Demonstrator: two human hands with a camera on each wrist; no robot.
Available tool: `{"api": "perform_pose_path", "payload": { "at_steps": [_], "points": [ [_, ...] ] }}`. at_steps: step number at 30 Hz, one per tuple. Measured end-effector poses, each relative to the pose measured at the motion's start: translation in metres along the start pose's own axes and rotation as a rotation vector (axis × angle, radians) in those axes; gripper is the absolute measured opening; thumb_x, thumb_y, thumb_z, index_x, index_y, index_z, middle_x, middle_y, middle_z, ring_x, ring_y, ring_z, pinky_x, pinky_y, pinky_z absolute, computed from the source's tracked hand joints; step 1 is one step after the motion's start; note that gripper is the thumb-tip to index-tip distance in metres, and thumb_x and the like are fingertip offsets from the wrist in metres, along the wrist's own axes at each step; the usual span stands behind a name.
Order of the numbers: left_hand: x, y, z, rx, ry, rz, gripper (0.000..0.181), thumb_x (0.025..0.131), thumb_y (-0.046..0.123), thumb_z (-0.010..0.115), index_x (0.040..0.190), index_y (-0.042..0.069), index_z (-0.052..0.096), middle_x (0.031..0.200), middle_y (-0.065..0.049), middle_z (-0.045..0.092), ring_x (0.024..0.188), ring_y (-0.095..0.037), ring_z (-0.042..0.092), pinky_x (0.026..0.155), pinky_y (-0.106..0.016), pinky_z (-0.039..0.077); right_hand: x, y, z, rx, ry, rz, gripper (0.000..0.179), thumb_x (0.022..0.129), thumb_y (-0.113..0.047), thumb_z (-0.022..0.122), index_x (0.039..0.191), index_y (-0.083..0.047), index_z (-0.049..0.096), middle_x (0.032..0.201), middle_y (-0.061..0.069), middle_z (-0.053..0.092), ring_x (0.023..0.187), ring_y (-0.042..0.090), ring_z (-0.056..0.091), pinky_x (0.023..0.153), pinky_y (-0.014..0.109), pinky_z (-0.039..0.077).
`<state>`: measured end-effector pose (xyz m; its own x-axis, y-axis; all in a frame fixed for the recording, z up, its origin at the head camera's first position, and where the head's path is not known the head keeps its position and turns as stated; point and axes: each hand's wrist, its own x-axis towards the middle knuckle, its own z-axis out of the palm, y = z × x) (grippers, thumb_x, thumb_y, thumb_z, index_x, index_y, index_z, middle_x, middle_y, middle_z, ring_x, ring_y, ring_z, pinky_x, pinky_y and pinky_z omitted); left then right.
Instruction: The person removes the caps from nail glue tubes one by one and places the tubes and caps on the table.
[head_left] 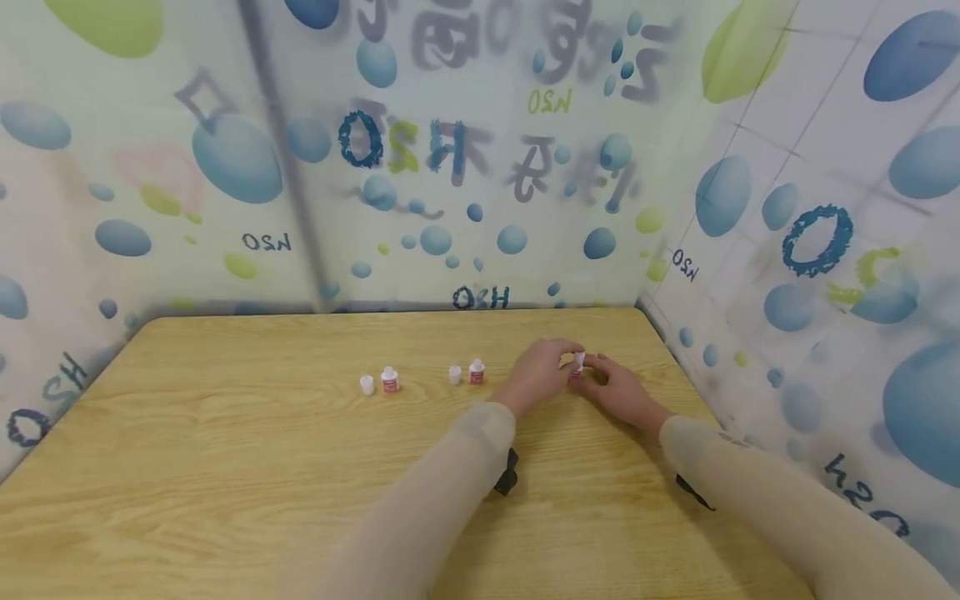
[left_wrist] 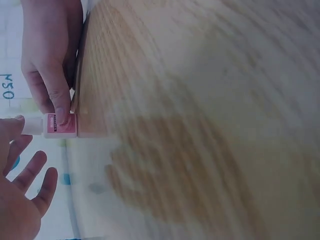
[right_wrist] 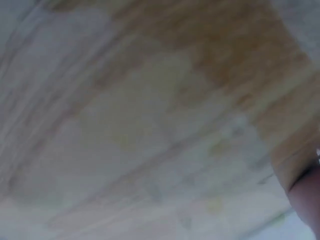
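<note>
While the left hand (head_left: pixel 538 372) pinches the white cap (left_wrist: pixel 33 126) at its fingertips, the right hand (head_left: pixel 618 392) grips the bottle (left_wrist: pixel 62 125) lower down, one fingertip laid over the pink label; the bottle is between the two hands, toward the far right of the table (head_left: pixel 225 458) and close to upright, though whether its base touches the wood cannot be told.

Handled well, the step, which looks to be work on the cap, would have the right hand anchor the body low so that it does not spin or tip, and the left move the cap along the bottle's own axis; a light, even pinch should do, since a hard squeeze could tilt so small a bottle or let it slip; whether the cap is being fitted or freed is not clear.

Both arms reach forward from the near edge, the left angled across toward the right, its other fingers spread well apart beyond the bottle; the right hand comes in from the opposite side, back upward, fingers bent toward the label; the right wrist view, blurred, catches only a sliver of hand and adds nothing on the grip; to the left stand two other bottles (head_left: pixel 390 382) (head_left: pixel 477 372), each with a loose cap (head_left: pixel 367 385) (head_left: pixel 454 376) just beside it.
</note>
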<state>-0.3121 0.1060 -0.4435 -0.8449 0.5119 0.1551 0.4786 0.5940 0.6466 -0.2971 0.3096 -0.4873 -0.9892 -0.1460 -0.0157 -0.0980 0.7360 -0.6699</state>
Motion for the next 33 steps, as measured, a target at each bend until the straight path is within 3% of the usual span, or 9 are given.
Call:
{"api": "perform_pose_path", "payload": {
  "at_steps": [7,13,17,24,33],
  "points": [
    [0.0011,0.0002,0.0045,-0.021,0.056,-0.032,0.024,0.108,0.028,0.065,0.13,0.021,0.072,0.129,0.004,0.074,0.12,-0.016,0.067,0.105,-0.037,0.055,-0.0012,-0.0033,0.0077,-0.059,0.091,-0.085,0.049,0.104,-0.043,0.069,0.146,-0.019,0.064,0.161,0.021,0.051,0.157,0.053,0.031,0.123,0.074,0.028],
    [0.0018,0.0005,0.0058,-0.032,0.052,-0.033,0.029,0.109,0.029,0.064,0.136,0.02,0.07,0.131,0.002,0.073,0.116,-0.017,0.067,0.101,-0.037,0.056,-0.0014,-0.0025,0.01,-0.113,0.139,-0.148,0.046,0.104,-0.032,0.071,0.145,-0.013,0.065,0.158,0.022,0.054,0.153,0.055,0.037,0.121,0.073,0.031],
    [0.0008,-0.0011,0.0074,-0.091,0.068,-0.064,0.024,0.107,0.028,0.066,0.128,0.02,0.074,0.132,0.003,0.073,0.113,-0.016,0.066,0.099,-0.035,0.057,-0.0018,-0.0026,0.0103,-0.12,0.135,-0.147,0.049,0.104,-0.033,0.071,0.148,-0.014,0.063,0.159,0.019,0.054,0.154,0.054,0.036,0.122,0.073,0.031],
    [0.0021,-0.0016,0.0093,-0.206,0.067,-0.098,0.021,0.106,0.024,0.067,0.124,0.017,0.076,0.122,0.001,0.074,0.095,-0.013,0.062,0.077,-0.024,0.055,-0.0053,-0.0051,0.0105,-0.109,0.12,-0.131,0.049,0.104,-0.034,0.07,0.148,-0.014,0.063,0.161,0.018,0.052,0.156,0.053,0.033,0.122,0.074,0.028],
    [0.0047,0.0001,0.0103,-0.256,0.051,-0.149,0.021,0.107,0.023,0.067,0.124,0.016,0.076,0.117,0.0,0.074,0.094,-0.013,0.063,0.072,-0.024,0.055,-0.0082,-0.0035,0.0092,-0.098,0.102,-0.142,0.053,0.106,-0.035,0.067,0.154,-0.015,0.057,0.166,0.014,0.047,0.157,0.053,0.03,0.123,0.074,0.025]
  ]
}}
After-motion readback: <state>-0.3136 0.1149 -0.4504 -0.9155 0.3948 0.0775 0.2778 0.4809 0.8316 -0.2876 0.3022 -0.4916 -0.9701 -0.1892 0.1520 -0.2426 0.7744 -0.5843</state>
